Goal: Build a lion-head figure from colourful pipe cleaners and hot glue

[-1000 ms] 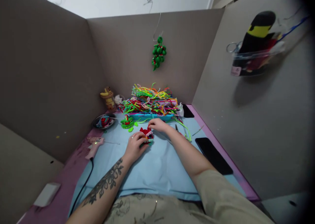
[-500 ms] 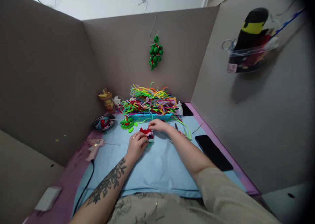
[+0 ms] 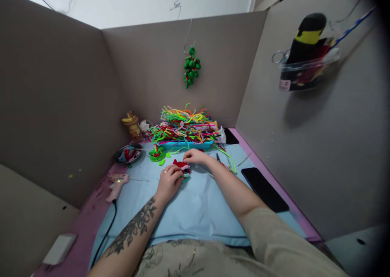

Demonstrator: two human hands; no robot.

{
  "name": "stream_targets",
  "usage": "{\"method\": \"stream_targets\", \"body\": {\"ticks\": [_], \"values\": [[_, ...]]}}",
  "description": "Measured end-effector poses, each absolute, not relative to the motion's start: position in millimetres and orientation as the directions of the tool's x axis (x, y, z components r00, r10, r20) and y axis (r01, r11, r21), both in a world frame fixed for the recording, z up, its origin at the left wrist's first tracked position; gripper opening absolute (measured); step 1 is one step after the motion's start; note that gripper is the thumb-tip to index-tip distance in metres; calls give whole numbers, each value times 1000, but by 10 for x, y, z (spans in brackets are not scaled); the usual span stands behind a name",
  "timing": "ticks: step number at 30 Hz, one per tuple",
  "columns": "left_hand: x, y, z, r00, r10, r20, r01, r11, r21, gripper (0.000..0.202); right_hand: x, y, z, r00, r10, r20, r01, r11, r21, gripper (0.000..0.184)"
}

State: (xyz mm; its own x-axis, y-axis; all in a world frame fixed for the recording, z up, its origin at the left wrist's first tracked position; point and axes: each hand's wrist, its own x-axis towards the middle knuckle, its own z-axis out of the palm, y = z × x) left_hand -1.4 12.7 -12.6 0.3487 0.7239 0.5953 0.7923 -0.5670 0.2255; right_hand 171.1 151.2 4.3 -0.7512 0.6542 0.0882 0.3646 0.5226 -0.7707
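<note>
A small fuzzy figure (image 3: 185,169) in red, pink and mint, seemingly bent from pipe cleaners, lies on the light blue cloth (image 3: 195,216). My left hand (image 3: 170,180) presses and grips its left side, fingers closed over it. At its upper right edge, my right hand (image 3: 195,156) pinches with thumb and forefinger; whether that pinch holds the red part or a small loose piece is too small to tell. A green fuzzy frog-like figure (image 3: 157,155) with eyes lies just beyond my left hand.
A blue tray (image 3: 195,146) heaped with colourful pipe cleaners stands at the back. To the left are a dark bowl (image 3: 128,153) and a corded pink glue gun (image 3: 117,186). Pliers (image 3: 219,160) and a black phone (image 3: 264,188) lie right. Panels enclose three sides.
The view has shifted very slightly. Both hands stay at the red figure, with only a tiny movement of the right fingers.
</note>
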Motion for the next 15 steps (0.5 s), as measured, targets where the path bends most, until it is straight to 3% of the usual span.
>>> {"method": "stream_targets", "body": {"ticks": [4,7,11,15], "values": [[1,93,-89,344,721,602,787,-571,234,15,1759,1507,73,-749,657,87,328,482,-813,25],[14,73,-71,343,717,607,783,-575,237,19,1808,1513,105,-780,613,129,262,506,-822,45],[6,79,-91,349,713,608,783,-578,228,23,1849,1511,125,-875,474,102,222,578,-786,71],[-15,98,-108,350,715,605,786,-576,225,25,1818,1484,103,-866,488,110,263,632,-729,77]]}}
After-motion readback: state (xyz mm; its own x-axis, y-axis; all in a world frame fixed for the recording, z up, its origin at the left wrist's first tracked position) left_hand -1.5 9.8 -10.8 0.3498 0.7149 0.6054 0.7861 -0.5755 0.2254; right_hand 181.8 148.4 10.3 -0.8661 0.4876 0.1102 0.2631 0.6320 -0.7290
